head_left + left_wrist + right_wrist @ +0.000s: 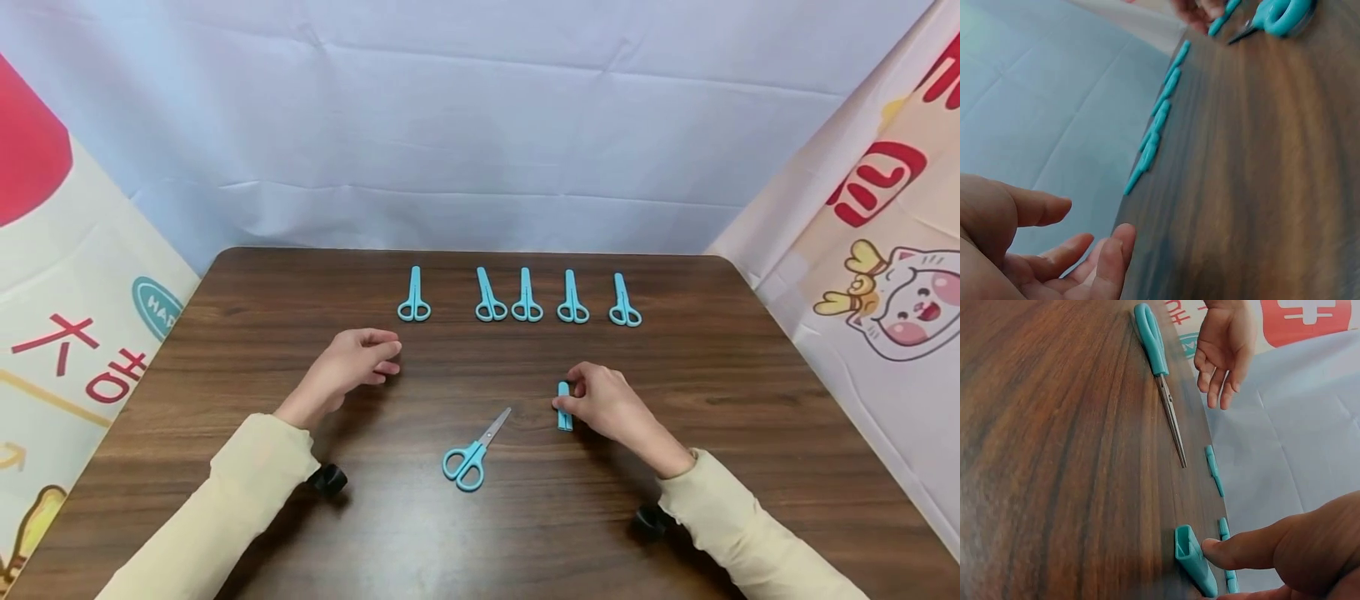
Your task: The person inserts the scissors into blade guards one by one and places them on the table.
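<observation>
A pair of scissors [472,460] with turquoise handles lies on the table between the hands, its metal blades bare and pointing away to the right. To its right is a turquoise blade cover [565,419], which the right hand [606,402] pinches by thumb and fingers. The right wrist view shows the hollow mouth of this cover [1191,550] with the thumb against its side. Over the table at left hovers the left hand [347,367], fingers relaxed and holding nothing. In the left wrist view its thumb [1044,207] stands apart from the fingers.
Several covered turquoise scissors [527,296] stand in a row near the far edge of the brown wooden table [300,287], handles toward me. One pair [415,296] sits farther left, apart from the others. A pale cloth [480,125] hangs behind the table.
</observation>
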Demonstrator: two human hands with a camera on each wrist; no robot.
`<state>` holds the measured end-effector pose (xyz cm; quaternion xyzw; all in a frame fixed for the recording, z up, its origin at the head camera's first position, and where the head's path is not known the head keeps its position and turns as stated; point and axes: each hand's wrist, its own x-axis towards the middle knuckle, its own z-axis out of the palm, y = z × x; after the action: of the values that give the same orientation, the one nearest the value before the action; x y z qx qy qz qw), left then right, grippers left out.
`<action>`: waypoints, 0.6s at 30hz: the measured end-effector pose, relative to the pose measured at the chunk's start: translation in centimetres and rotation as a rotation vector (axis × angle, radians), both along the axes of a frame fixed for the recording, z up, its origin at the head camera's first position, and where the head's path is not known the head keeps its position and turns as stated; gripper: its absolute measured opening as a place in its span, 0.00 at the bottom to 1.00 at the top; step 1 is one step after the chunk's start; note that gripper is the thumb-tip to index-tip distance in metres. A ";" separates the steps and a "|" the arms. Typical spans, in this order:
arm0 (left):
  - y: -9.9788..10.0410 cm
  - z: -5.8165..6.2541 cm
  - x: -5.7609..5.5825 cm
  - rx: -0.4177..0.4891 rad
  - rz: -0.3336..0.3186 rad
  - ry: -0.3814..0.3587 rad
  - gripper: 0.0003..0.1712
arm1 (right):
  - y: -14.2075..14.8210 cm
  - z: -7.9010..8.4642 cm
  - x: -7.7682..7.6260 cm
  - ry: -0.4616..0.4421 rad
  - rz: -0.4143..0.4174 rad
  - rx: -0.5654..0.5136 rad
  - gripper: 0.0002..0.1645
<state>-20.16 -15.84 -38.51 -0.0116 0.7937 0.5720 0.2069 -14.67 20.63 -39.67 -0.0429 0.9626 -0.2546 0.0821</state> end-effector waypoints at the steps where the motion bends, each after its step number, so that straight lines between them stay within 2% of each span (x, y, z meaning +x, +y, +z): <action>1: 0.2 0.0 0.3 0.002 -0.010 -0.001 0.26 | -0.1 0.0 0.0 0.001 0.002 0.002 0.23; 10: 1.5 0.1 2.8 -0.013 -0.084 0.008 0.23 | -1.1 0.0 -0.1 0.008 0.001 0.055 0.25; 18: 2.6 -0.1 4.6 -0.093 -0.169 0.076 0.20 | -1.8 0.4 -0.3 -0.022 0.004 0.122 0.18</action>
<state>-15.51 -13.22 -38.61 0.0674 0.8247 0.5151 0.2234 -14.96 18.85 -39.31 -0.0368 0.9753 -0.1958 0.0954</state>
